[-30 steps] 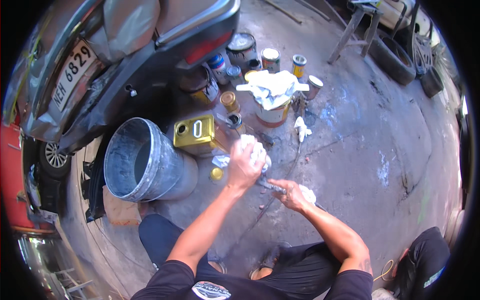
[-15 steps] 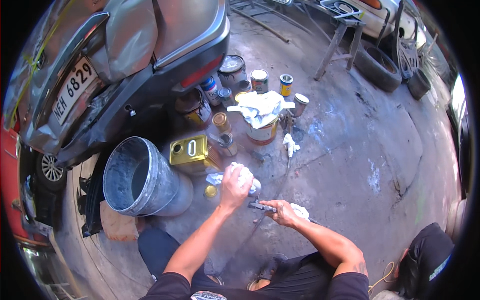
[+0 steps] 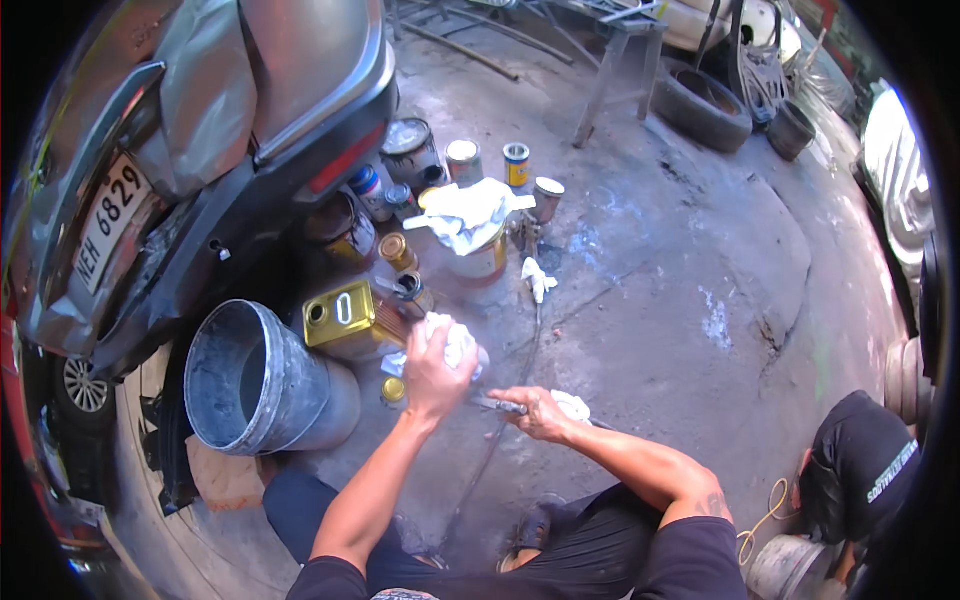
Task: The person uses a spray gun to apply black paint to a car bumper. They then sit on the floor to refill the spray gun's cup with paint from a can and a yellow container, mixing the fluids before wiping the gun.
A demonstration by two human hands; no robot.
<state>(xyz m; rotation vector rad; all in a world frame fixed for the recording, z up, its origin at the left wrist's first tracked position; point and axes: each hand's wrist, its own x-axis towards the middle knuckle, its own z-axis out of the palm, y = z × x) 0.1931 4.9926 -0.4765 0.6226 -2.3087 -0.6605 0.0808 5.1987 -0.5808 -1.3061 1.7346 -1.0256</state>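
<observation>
While the left hand (image 3: 432, 362) stays clenched around a crumpled white rag (image 3: 458, 345), it presses that rag against the upper part of a small grey metal spray tool (image 3: 497, 404), just in front of the person's knees. The right hand (image 3: 537, 412) is closed around the tool's rear end, with a second wad of white cloth (image 3: 573, 405) touching its knuckles. Compared with the frame half a second earlier, both hands keep the same grip and the same relation to each other; the whole scene has slid left and slightly upward in the head view, so the camera has turned rather than the work. Just beside the left hand lie a gold rectangular metal can (image 3: 345, 318) and a small gold round lid (image 3: 392, 389) on the concrete floor (image 3: 650, 300). A large grey plastic bucket (image 3: 255, 385) stands further left, beneath the dented grey car bumper (image 3: 180, 190). Another person's black sleeve (image 3: 860, 470) now shows more fully at lower right.
</observation>
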